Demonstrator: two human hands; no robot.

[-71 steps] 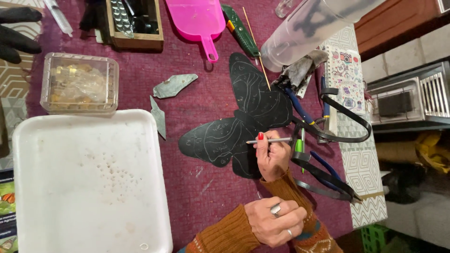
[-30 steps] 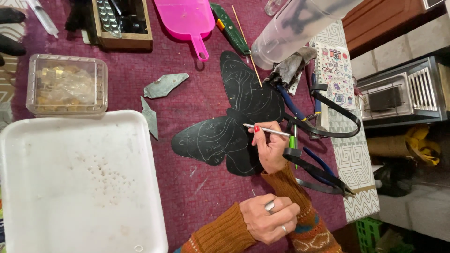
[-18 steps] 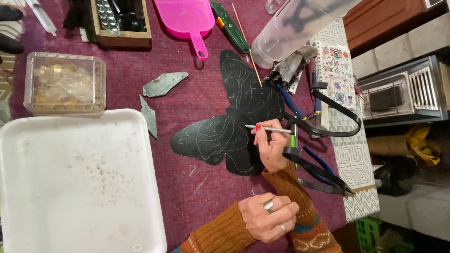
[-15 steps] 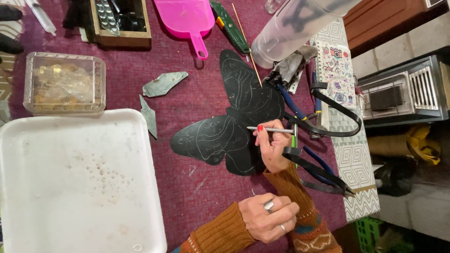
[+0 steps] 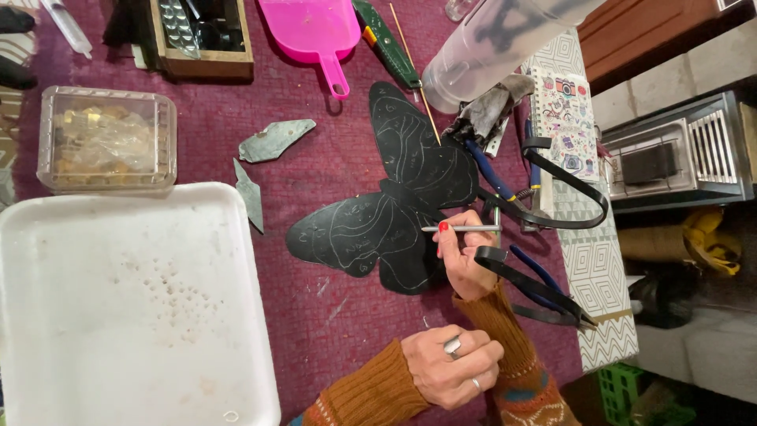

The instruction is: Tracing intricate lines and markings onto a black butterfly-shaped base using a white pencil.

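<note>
A black butterfly-shaped sheet [image 5: 394,205] with scratched outline lines lies on the purple cloth [image 5: 315,158]. My right hand [image 5: 461,256] rests on the butterfly's lower edge and grips a thin metal stylus [image 5: 465,229], whose tip points left onto the sheet. My left hand [image 5: 451,367], with rings on two fingers, is curled into a fist on the cloth just below the butterfly; nothing shows inside it. Both sleeves are brown knit.
A large white tray [image 5: 126,315] fills the lower left. Above it stands a clear box of small pieces [image 5: 106,140]. Two grey shards [image 5: 272,142] lie left of the butterfly. A pink scoop [image 5: 315,28], blue-handled pliers [image 5: 489,170], black straps [image 5: 552,213] and a clear jug [image 5: 489,47] crowd the top and right.
My right hand and stylus have only shifted slightly on the butterfly. My left fist has stayed in place.
</note>
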